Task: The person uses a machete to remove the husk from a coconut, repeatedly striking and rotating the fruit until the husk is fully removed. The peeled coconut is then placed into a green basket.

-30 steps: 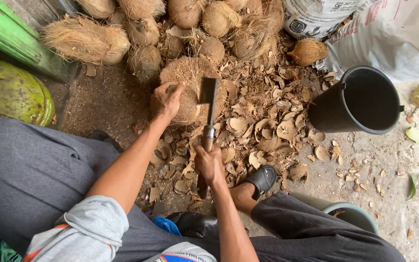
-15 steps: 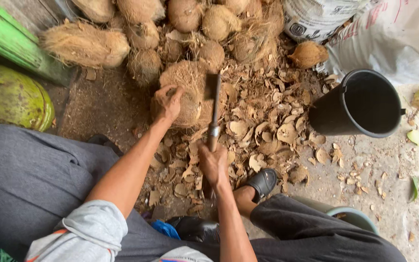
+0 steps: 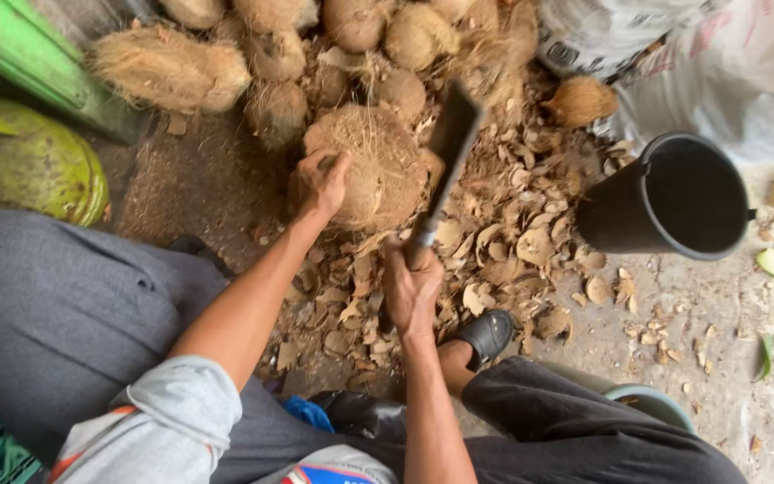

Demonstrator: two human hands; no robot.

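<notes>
My left hand (image 3: 319, 182) grips the left side of a brown, fibrous coconut (image 3: 378, 161) that rests on the ground in front of me. My right hand (image 3: 411, 291) is closed on the handle of a long cleaver (image 3: 448, 148). Its dark blade is raised and slanted up to the right, beside the coconut's right side. Whether the blade touches the husk I cannot tell.
Several husked coconuts (image 3: 172, 67) are piled at the back. Shell chips (image 3: 512, 242) litter the ground. A black bucket (image 3: 674, 202) stands at the right, white sacks (image 3: 638, 36) behind it. A green object (image 3: 38, 161) lies at the left. My black shoe (image 3: 485, 333) is below the chips.
The cleaver blade has swung up and now leans to the right beside the coconut. My left hand has kept its grip on the coconut. The view has drawn closer.
</notes>
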